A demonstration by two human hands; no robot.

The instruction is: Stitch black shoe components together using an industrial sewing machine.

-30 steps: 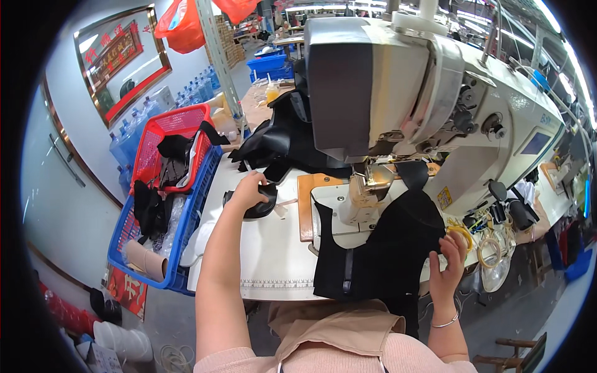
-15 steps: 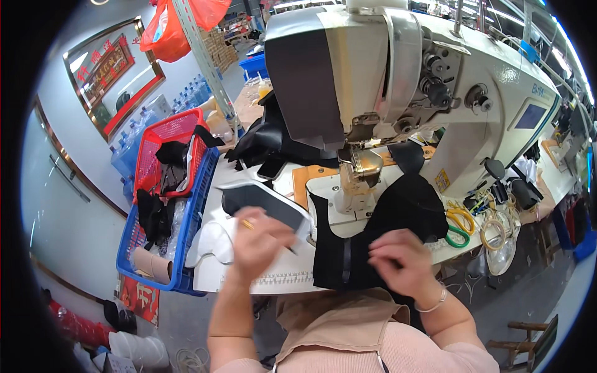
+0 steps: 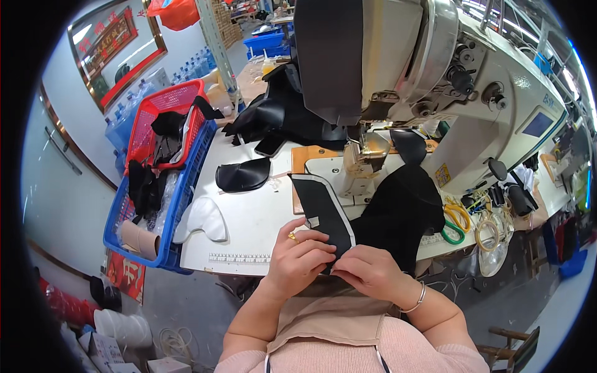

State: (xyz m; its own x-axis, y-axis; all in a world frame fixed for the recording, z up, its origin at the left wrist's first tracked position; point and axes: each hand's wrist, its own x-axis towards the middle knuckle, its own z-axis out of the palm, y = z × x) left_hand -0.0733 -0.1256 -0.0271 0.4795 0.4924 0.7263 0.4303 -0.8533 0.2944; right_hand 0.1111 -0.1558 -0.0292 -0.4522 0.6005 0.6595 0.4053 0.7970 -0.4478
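A white sewing machine (image 3: pixel 479 140) stands over the far and right parts of the bench (image 3: pixel 249 217), whose pale top carries a printed ruler along its front edge. Beyond the bench's left edge sits a blue crate (image 3: pixel 163 260), with a red basket (image 3: pixel 177 93) resting on its far part. A spread of black cloth (image 3: pixel 404 199) lies from the machine's post toward the bench's front edge, right of the middle.

The dark panel (image 3: pixel 326 214) is held just left of that cloth, tilted, its far end toward the post and its near end over the bench's front edge. A white strip (image 3: pixel 340 208) borders its far and right sides. Handling this end well seems to call for light, even pressure: support the panel from the left, keep its border free of creases, and let the right fingertips work close to the corner without tugging.

The left hand (image 3: pixel 300 264) has its fingers bent and closed over the panel's near left part. The right hand (image 3: pixel 371 273) is drawn into a narrow pinch at the near right corner, fingertips almost together on the panel's edge; what the thumbs do underneath is hidden.
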